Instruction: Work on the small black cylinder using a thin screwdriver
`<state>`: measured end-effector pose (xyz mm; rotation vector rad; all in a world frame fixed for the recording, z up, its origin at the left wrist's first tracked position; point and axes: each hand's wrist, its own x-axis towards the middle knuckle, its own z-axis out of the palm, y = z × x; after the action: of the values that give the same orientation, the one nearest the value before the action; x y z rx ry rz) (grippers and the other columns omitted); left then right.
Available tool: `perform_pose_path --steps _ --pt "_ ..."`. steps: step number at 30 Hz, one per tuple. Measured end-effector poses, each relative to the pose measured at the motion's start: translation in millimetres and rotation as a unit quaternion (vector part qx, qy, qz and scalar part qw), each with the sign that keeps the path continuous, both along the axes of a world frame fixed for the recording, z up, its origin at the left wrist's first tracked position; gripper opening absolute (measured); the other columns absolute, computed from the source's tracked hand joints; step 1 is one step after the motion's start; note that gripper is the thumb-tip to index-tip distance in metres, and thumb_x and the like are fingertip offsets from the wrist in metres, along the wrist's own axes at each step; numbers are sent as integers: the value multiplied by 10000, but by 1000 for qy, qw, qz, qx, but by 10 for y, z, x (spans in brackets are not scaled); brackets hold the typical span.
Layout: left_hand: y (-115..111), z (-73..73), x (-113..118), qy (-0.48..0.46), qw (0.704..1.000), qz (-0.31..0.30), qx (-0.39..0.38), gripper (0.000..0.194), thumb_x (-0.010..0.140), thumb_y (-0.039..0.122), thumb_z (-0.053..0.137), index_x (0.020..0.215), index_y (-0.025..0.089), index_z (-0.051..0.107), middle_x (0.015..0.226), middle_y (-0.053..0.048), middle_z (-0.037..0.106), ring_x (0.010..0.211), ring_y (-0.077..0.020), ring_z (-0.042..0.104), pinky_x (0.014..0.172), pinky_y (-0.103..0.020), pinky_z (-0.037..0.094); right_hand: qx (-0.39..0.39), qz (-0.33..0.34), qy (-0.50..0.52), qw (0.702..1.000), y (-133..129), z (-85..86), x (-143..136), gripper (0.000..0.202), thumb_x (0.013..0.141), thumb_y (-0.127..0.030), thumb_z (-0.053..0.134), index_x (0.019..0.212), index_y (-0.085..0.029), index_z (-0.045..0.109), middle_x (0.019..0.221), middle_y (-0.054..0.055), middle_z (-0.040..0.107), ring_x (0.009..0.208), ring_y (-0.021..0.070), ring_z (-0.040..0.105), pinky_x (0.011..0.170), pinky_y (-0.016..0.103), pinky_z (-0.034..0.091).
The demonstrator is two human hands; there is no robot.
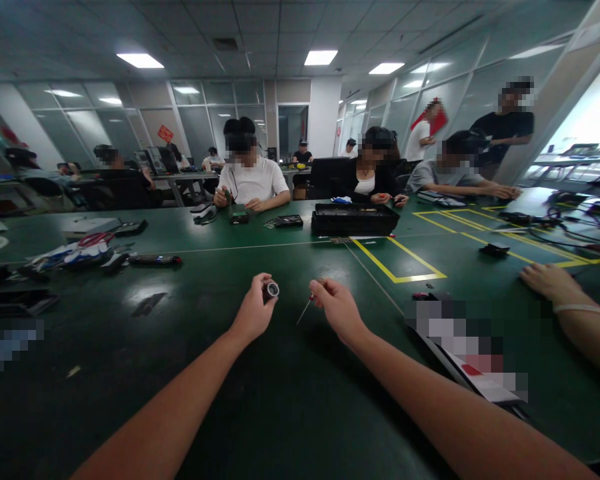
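Observation:
My left hand (255,307) is closed around a small dark round part with a silver ring at its end (273,290); the fingers cover most of its body, so its exact kind is unclear. In my right hand (336,303) is a thin screwdriver (306,311), pinched near its red handle, its metal shaft slanting down and to the left. Both hands are held over the green tabletop (280,400). A gap separates the screwdriver's tip from the round part.
Ahead stands a long black bin (355,219). Cables, tools and a glove-like pile (87,252) lie at the left. A co-worker's hand (550,283) rests at the right, near a white-and-red packet (480,373). Yellow tape (420,277) marks the table; several people sit opposite.

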<state>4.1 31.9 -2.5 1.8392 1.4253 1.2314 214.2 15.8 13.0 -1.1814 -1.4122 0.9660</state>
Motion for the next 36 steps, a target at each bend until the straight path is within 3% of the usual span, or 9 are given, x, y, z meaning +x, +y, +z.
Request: perform_pose_path --steps 5,13,16,20,27,36 --pt "-103 -66 -30 98 994 -40 40 363 863 105 641 1205 227 638 1243 -64 636 1184 -231 587 1081 -438 439 15 -5 30 999 -15 -19 52 301 889 -483 601 815 -194 641 713 -2 612 653 152 542 647 304 435" --pt "-167 -45 -98 98 995 -25 18 468 832 122 712 1280 230 631 1230 -57 676 1149 -227 619 1063 -413 456 29 43 146 988 -55 -49 6 321 855 -439 655 1074 -204 659 914 51 716 808 188 651 734 346 511" --pt "-161 -38 -97 95 995 -31 24 378 827 124 719 1191 221 684 1202 -55 689 1134 -229 626 1053 -407 460 28 53 132 989 -60 -56 -8 319 843 -436 675 1060 -203 665 939 65 731 839 197 668 739 351 520" --pt "-156 -31 -90 75 996 -39 27 391 834 118 710 1209 224 681 1218 -50 688 1157 -217 621 1054 -379 460 32 40 108 993 -78 -45 -8 304 831 -452 682 1006 -203 676 887 60 733 795 194 667 720 352 528" --pt "-155 -56 -104 87 995 -47 23 390 844 147 708 1217 260 680 1212 -33 693 1156 -215 623 1048 -391 459 32 -9 155 987 -90 -43 -19 304 813 -463 684 966 -200 674 839 50 715 740 183 649 701 352 531" --pt "-171 -25 -92 75 996 -47 23 398 836 134 708 1217 243 678 1218 -39 690 1158 -220 620 1048 -397 462 55 -23 36 998 -151 18 -47 300 857 -454 626 997 -191 662 870 72 739 757 195 665 705 352 537"
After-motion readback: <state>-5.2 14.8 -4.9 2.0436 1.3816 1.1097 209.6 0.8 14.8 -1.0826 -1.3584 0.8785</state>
